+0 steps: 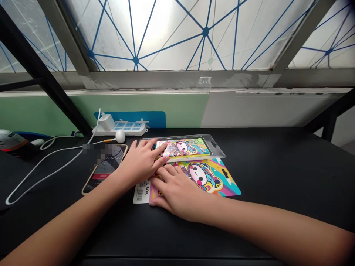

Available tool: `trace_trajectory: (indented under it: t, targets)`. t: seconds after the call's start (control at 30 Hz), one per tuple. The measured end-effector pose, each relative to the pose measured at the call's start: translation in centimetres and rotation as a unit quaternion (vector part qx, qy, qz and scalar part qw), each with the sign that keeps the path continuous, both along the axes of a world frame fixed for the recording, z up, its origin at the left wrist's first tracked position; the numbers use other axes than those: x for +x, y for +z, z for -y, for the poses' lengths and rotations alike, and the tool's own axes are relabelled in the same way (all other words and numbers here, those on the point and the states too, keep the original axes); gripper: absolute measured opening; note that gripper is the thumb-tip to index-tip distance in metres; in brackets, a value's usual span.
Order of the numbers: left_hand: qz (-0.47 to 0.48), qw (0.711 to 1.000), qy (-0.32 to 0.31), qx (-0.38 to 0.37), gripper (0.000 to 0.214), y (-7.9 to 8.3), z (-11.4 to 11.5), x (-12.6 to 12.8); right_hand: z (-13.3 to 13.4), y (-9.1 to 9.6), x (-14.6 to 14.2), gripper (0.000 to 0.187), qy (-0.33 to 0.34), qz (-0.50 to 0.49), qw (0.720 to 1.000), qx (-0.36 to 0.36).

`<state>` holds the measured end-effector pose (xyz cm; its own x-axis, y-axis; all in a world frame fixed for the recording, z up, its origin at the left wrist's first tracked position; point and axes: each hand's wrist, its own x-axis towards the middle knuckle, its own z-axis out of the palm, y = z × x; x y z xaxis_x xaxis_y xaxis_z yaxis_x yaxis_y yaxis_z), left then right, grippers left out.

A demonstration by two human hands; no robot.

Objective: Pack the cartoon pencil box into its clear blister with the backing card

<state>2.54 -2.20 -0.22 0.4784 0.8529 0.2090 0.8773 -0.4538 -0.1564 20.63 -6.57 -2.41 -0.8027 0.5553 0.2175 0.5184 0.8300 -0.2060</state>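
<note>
Left hand: the left hand (141, 162) is open, not gripping anything, fingers spread and lying flat across the left end of a clear plastic blister pack (216, 149) with a bright cartoon card inside.

Right hand: the right hand (174, 192) is open too, palm down, fingers slightly curled on a flat rainbow-printed cartoon box (212, 177). Its fingertips sit right by the left hand's fingers.

The pack and box: the pack lies on the box's upper edge, slightly overlapping it. A white barcode strip (141, 192) reading "CIL BOX" sticks out past the right hand on the box's left end.

Room to move: loads of black desktop (277, 177) to the right of the box. The front desk edge runs under both forearms, so not much space that way.

In the way on the left: a phone in a gold-edged case (93, 183) sits just beside the left hand, screen partly pixelated. A white charging cable (50, 170) loops from there across the desk.

Back of the desk: a white power strip (130, 128) with a white charger (107, 122) plugged in, plus a round white object (120, 136) right behind the pack. Can't tell what that one is.
</note>
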Motion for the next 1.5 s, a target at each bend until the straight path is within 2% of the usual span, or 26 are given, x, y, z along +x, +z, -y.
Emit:
trace_trajectory:
  t: [0.13,0.43,0.53,0.6,0.7,0.77,0.87,0.97,1.03,1.1,1.2,1.37,1.5]
  targets:
    - [0.014,1.0,0.004,-0.006,0.051,0.0,0.0,0.0,-0.2,-0.1,0.0,0.04,0.029,-0.023,0.999,-0.001]
    - [0.029,0.999,0.005,-0.017,0.05,-0.2,-0.3,0.0,-1.7,-0.3,0.4,0.042,0.069,-0.062,0.994,-0.054]
    - [0.037,0.999,0.009,-0.019,0.05,-0.2,-0.3,0.1,-1.7,-0.5,0.5,0.034,0.078,-0.088,0.991,-0.056]
    - [0.036,0.999,0.015,-0.017,0.05,-0.3,-0.3,0.1,-1.5,-0.6,0.7,0.027,0.081,-0.114,0.99,-0.029]
    - [0.028,0.999,0.023,-0.013,0.051,-0.5,-0.3,0.2,-1.7,0.0,1.5,0.033,0.079,-0.143,0.985,0.058]
    - [0.024,0.999,0.023,-0.016,0.053,-0.5,-0.3,0.2,-2.8,1.1,2.6,0.038,0.048,-0.149,0.982,0.108]
    - [0.024,0.999,0.023,-0.025,0.058,-0.5,-0.3,0.1,-5.9,2.9,5.5,0.038,-0.061,-0.113,0.984,0.124]
    - [0.04,0.998,0.026,-0.044,0.059,-0.3,-0.4,0.0,-9.8,3.8,9.0,0.031,-0.151,-0.026,0.987,0.036]
    - [0.062,0.996,0.034,-0.062,0.059,-0.3,-0.5,0.0,-11.8,3.8,10.9,0.046,-0.194,0.007,0.98,-0.04]
    - [0.081,0.993,0.042,-0.072,0.059,-0.4,-0.6,0.0,-12.9,3.5,12.1,0.059,-0.195,0.014,0.976,-0.094]
    - [0.092,0.992,0.046,-0.072,0.059,-0.5,-0.6,0.1,-13.3,3.5,12.5,0.066,-0.179,0.024,0.976,-0.121]
    - [0.112,0.989,0.048,-0.084,0.062,-0.2,-0.8,-0.2,-13.2,3.7,11.9,0.069,-0.184,0.043,0.975,-0.117]
    - [0.146,0.984,0.039,-0.091,0.065,0.4,-1.1,-1.0,-13.3,3.6,11.7,0.066,-0.193,0.038,0.978,-0.066]
